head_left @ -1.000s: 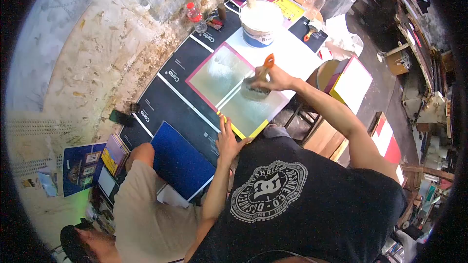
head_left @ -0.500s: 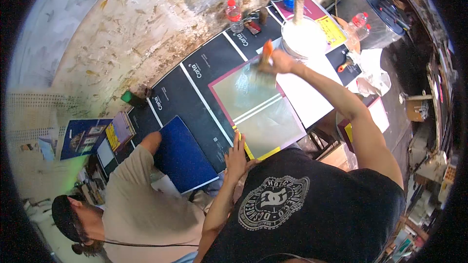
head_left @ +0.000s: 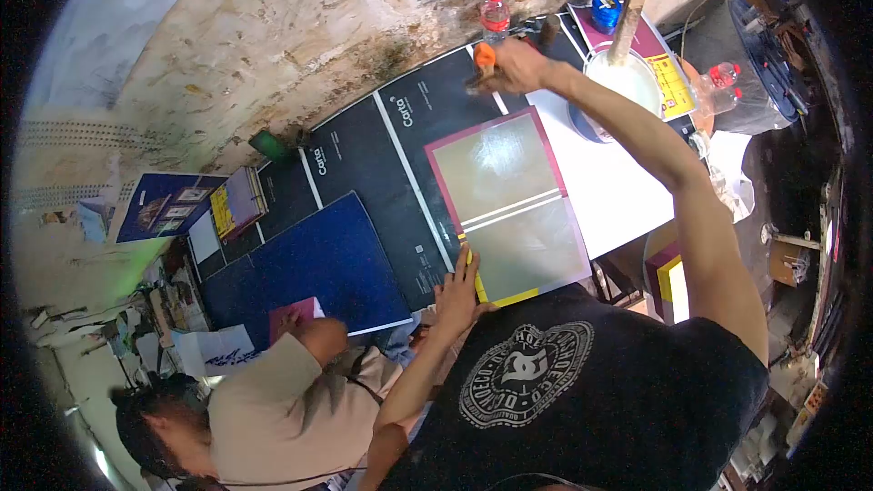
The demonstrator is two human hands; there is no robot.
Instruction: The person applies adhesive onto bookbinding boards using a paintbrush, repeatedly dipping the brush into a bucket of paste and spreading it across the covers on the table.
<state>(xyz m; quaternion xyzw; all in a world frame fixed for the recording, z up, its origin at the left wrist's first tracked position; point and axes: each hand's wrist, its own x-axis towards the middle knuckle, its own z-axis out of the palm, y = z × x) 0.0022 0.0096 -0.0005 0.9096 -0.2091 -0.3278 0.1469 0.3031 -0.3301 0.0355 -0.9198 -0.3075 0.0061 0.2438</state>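
My right hand (head_left: 516,67) is closed around a brush with an orange handle (head_left: 485,55), held near the back edge of the table; its bristles are blurred. In front of it lies a flat sheet (head_left: 505,164) with a maroon and yellow border, two white stripes across it and a wet sheen on its far half. With fingers stretched out, my left hand (head_left: 457,298) rests at the sheet's near left edge. To the right stands a bucket of white liquid (head_left: 637,89) with a wooden stick (head_left: 634,5) in it.
Black boards marked Carta (head_left: 355,150) cover the table. On the left, a co-worker (head_left: 273,400) leans over a blue board (head_left: 309,255) and a pink piece (head_left: 296,314). A red-capped bottle (head_left: 495,18) stands by the wall. White paper (head_left: 609,191) lies right of the sheet.
My right hand has lifted the brush off the sheet and moved it toward the table's back edge. The co-worker's arm has drawn nearer, over a pink piece. The whole view has shifted.
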